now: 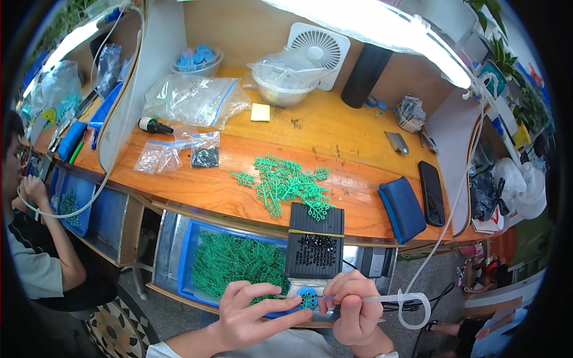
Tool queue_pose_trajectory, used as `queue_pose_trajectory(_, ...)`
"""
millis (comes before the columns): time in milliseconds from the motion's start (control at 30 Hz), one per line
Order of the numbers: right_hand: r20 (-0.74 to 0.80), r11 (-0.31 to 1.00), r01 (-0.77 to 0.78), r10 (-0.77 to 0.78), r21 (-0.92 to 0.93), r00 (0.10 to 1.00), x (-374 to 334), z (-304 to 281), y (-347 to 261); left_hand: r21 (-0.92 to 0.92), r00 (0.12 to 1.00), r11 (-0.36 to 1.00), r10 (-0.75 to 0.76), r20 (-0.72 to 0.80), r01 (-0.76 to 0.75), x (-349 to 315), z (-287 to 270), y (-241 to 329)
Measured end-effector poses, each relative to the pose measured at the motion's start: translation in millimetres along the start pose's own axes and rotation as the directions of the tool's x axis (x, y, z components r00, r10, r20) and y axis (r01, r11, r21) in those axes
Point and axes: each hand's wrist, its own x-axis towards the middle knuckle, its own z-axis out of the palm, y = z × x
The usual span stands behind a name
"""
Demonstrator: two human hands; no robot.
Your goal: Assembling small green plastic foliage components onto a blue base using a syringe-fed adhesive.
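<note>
Close in front of me, my left hand (253, 316) has its fingertips on a small blue disc (308, 291). A bit of green and several dark dots show on the disc's face. My right hand (356, 304) is closed around a slim translucent tube (385, 299), whose far end curls into a loop to the right. The tube's thin tip points left toward the disc; whether it touches, I cannot tell. Just beyond the hands is a black ridged tray (316, 218) with small black beads (316, 250) and a yellow band (316, 233) across it.
A blue bin (186, 256) of green sprigs sits in the drawer. More green sprigs (289, 182) lie on the wooden bench (352, 209), near plastic bags (191, 101), a blue pouch (401, 209) and a phone (433, 194). A fan (325, 51) stands behind; another person (45, 256) sits left.
</note>
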Motion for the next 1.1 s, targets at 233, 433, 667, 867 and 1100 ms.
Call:
queue_pose_trajectory(233, -0.016, 1.0, -0.016, 0.016, 0.024, 1.0, -1, 0, 1, 0.008, 0.993, 0.997, -0.076, -0.094, 0.077, -1, 8, 5)
queue_pose_trajectory(433, -0.03, 0.999, -0.022, 0.023, 0.039, 0.999, -3, -2, 2, 0.016, 0.988, 0.996, -0.088, -0.13, 0.091, 10, -3, 5)
queue_pose_trajectory(667, 0.117, 0.995, 0.006, -0.017, 0.096, 0.993, -12, -6, -9, 0.037, 0.947, 0.967, -0.237, -0.215, 0.251, 1, -8, -25)
queue_pose_trajectory(867, 0.17, 0.998, 0.046, -0.052, 0.038, 0.984, -12, -5, -10, 0.141, 0.931, 0.935, -0.291, -0.219, 0.326, 29, -7, -40)
queue_pose_trajectory(1100, 0.081, 0.991, 0.026, -0.037, 0.131, 0.996, -25, -3, -1, 0.313, 0.925, 0.872, -0.335, -0.181, 0.377, 64, 6, -56)
